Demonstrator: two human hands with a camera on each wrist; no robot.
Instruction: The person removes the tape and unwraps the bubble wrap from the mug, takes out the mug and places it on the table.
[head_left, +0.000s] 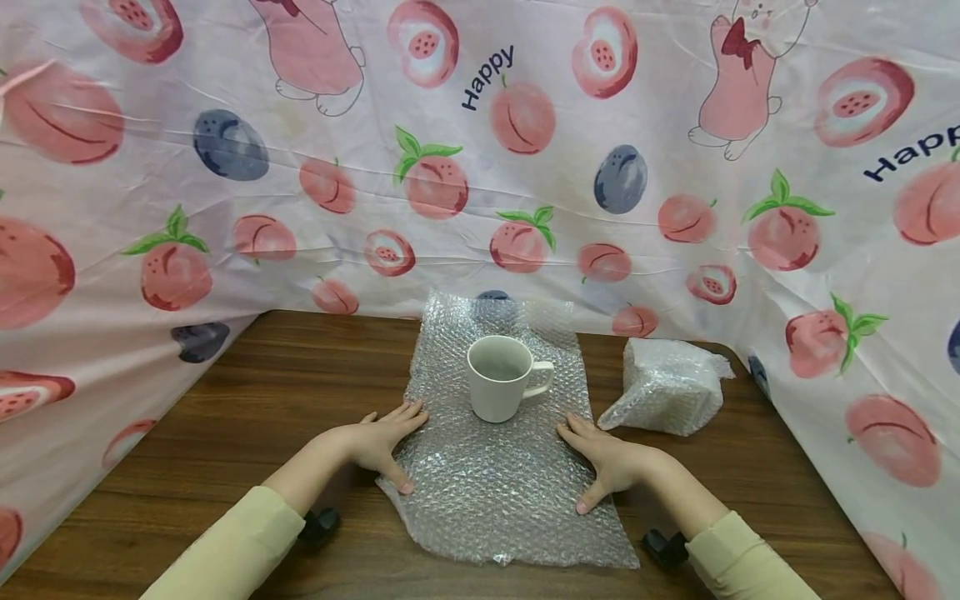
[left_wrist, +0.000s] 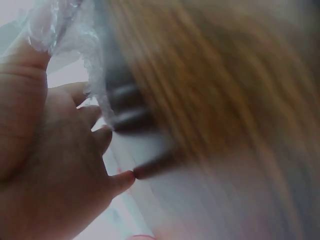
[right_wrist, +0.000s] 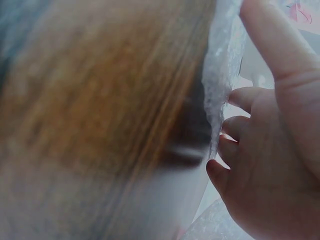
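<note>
A white mug (head_left: 498, 390) stands upright on a sheet of bubble wrap (head_left: 502, 500), its handle pointing right. My left hand (head_left: 378, 442) rests with spread fingers on the sheet's left edge. On the opposite edge lies my right hand (head_left: 611, 460), fingers likewise spread, just below the mug's handle side. Neither hand touches the mug. In the left wrist view the thumb of the left hand (left_wrist: 55, 150) overlaps the bubble wrap (left_wrist: 92, 45). The right wrist view shows the right hand (right_wrist: 272, 150) with fingertips at the edge of the bubble wrap (right_wrist: 220, 75).
A bundle wrapped in bubble wrap (head_left: 667, 387) sits at the back right of the brown wooden table (head_left: 225, 417). A fruit-printed cloth (head_left: 450, 167) hangs behind and along both sides. The sheet's far end reaches up against the cloth.
</note>
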